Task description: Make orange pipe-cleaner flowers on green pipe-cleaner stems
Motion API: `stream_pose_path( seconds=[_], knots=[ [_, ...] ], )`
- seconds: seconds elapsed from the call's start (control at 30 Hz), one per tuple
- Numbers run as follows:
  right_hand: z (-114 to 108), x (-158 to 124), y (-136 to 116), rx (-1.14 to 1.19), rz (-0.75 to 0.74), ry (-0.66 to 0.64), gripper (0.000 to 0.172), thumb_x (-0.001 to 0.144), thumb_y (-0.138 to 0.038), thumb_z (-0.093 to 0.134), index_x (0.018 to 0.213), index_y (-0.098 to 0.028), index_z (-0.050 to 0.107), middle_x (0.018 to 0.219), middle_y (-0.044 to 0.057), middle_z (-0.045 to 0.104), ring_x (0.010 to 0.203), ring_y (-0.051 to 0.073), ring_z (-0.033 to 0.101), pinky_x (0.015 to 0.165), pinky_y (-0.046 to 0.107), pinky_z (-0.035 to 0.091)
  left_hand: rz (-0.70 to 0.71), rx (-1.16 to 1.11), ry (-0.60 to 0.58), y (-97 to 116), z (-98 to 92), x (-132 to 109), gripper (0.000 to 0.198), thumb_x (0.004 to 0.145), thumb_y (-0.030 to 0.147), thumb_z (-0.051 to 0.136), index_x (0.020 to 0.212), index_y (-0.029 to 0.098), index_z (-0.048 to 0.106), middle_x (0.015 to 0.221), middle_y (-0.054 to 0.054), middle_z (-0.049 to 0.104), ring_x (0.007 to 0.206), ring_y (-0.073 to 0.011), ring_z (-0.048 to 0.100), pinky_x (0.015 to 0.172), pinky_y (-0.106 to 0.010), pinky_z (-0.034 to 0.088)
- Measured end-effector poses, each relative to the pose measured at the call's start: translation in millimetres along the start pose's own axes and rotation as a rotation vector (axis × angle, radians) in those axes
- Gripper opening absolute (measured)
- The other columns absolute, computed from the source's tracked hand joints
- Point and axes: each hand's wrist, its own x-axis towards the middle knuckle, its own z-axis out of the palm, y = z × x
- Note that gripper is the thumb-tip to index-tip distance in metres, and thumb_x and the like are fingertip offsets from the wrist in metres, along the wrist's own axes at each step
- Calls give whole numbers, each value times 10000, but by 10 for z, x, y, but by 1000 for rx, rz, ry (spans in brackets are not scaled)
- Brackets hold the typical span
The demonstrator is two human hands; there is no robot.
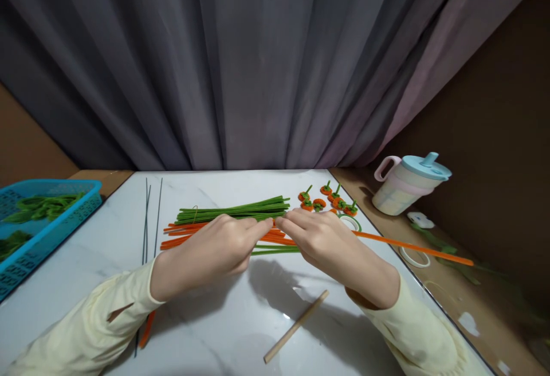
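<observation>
My left hand (215, 250) and my right hand (326, 244) meet fingertip to fingertip above a pile of orange pipe cleaners (180, 232). Both hands are closed in a pinch on one orange pipe cleaner (412, 245), which runs out to the right past the table edge. A bundle of green pipe cleaners (234, 210) lies just behind the hands. Several small orange pipe-cleaner pumpkins with green stems (326, 198) sit behind my right hand.
A wooden stick (296, 325) lies on the white marble table (86, 261) near my right wrist. Thin dark wires (146, 215) lie at the left. A blue basket with green pieces (38, 221) stands far left. A lidded cup (408, 184) and tape rings (415, 258) are on the right.
</observation>
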Motion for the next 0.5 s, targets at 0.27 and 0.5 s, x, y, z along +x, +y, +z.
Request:
stream_pose_path(
  seconds=[0.27,0.5],
  knots=[
    [60,12,1,-2,-33,-21,270,853,26,341,785,-144,540,666,24,533,591,135,438,494,266,212,-55,-143,-96,-17,-54,26,290,829,61,363,920,141,626,656,-25,630,545,-133,575,496,-216,395],
    [9,-5,-24,157,90,-72,255,814,30,378,871,-145,555,681,8,539,546,112,433,489,237,249,-301,-535,-147,-92,-112,92,293,918,238,401,790,147,648,556,31,595,480,-66,513,502,-161,359]
  ],
)
